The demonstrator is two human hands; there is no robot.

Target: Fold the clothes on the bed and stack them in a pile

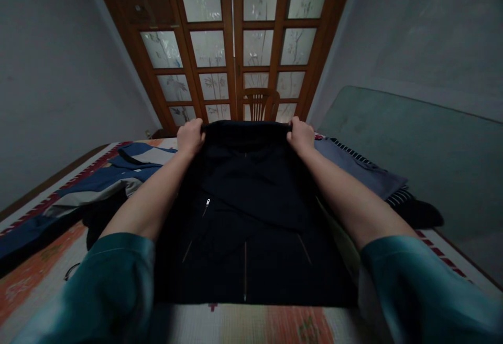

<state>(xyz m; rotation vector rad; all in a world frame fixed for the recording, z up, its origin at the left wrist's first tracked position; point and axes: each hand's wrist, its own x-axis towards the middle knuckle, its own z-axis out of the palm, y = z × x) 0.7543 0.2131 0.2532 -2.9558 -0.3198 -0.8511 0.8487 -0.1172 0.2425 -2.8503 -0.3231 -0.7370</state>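
A dark navy jacket [251, 186] with zips is spread in front of me, its near edge lying on the patterned cloth. At its far edge, on the left, my left hand [190, 137] is closed around the fabric. My right hand [302, 135] grips the same edge on the right, so the cloth stretches between both fists. A small pale zip pull [208, 203] shows on the left part of the jacket. One zip line runs down the middle to the near edge, with slanted zip lines on either side.
Blue, white and grey clothes [106, 176] lie at the left. A stack of folded clothes [361, 171] is at the right, beside a greenish board [416, 150] against the wall. Beyond stand a wooden chair [259, 101] and glazed wooden doors [236, 24]. A patterned cloth [236, 325] covers the surface.
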